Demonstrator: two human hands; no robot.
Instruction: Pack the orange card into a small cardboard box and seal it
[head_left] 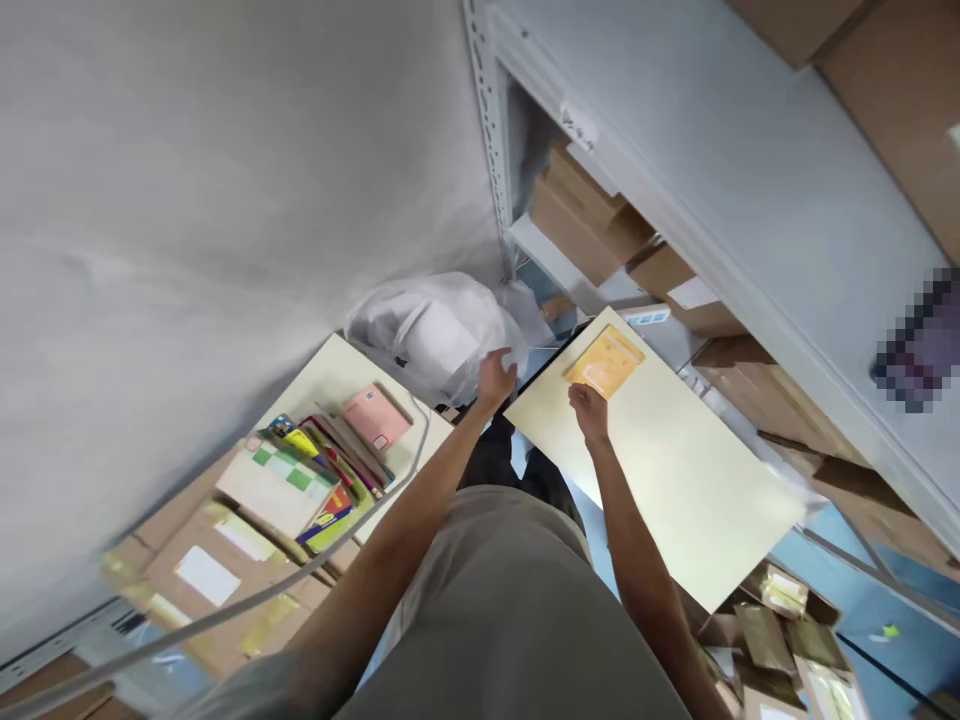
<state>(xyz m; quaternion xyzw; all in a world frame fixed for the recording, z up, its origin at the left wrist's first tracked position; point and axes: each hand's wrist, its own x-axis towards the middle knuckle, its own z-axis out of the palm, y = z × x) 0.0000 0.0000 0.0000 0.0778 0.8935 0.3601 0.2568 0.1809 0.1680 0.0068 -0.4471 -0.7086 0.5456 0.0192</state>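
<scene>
My left hand point(495, 380) is at the right edge of a white translucent plastic bag point(442, 330), its fingers curled round a bit of the plastic. Over a pale board point(675, 470) is my right hand point(589, 408), with its fingers bent together. Just beyond those fingertips lies a yellow-orange booklet or packet point(606, 360) with white markings. Whether the right fingers pinch anything is too small to tell.
To the left, a pink booklet point(377, 416) and several stacked books point(330, 470) lie on another pale board point(315, 385). Taped cartons point(202, 570) sit below them. Shelving with boxes point(585, 220) rises at right. A grey cable point(300, 572) crosses the left side. More parcels point(772, 640) are lower right.
</scene>
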